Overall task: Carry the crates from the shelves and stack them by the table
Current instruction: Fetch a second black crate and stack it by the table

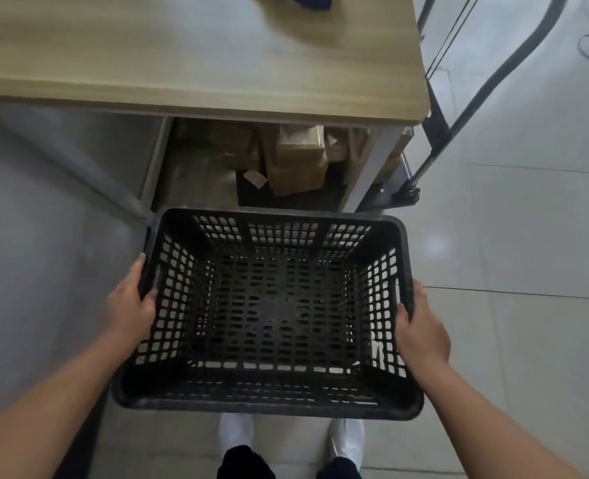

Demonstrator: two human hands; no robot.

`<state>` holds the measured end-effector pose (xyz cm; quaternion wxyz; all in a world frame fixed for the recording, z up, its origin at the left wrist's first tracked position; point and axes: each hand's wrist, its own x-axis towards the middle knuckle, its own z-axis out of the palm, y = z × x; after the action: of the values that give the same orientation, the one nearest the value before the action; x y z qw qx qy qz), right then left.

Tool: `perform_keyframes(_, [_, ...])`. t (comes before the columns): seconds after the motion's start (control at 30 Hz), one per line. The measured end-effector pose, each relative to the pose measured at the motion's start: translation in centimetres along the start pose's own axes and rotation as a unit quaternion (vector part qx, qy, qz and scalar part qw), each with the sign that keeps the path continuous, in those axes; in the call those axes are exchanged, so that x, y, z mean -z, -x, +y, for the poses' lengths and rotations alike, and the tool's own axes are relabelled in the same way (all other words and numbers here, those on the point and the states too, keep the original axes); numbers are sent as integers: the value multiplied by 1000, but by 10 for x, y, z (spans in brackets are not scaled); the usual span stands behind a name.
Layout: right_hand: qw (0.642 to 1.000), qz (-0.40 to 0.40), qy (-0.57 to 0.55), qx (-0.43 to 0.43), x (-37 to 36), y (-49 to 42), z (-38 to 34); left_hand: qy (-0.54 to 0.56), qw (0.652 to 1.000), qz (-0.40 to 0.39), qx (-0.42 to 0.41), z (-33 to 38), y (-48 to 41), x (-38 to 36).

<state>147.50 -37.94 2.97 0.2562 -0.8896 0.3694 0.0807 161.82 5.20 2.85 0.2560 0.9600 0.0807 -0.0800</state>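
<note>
An empty black perforated plastic crate (272,305) fills the lower middle of the head view, open side up, just in front of the wooden table (196,63). My left hand (132,305) grips its left rim, thumb inside the wall. On the opposite rim my right hand (421,330) holds on the same way. A second layer of holes shows through the crate's floor, so another crate may lie under it; I cannot tell for sure. My white shoes (346,440) stand just behind the crate.
Cardboard boxes (296,160) sit under the table between its grey legs (369,167). A black metal trolley frame (438,133) stands to the right of the table. A dark cloth (300,0) lies at the tabletop's far edge. Pale floor tiles (528,236) spread to the right.
</note>
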Motion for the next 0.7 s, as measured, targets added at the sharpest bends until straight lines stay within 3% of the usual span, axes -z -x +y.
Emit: perform_keyframes(0.7, [1000,4,-9,6,-26,-29,-2,12,999,-34,31,7,-25,-21])
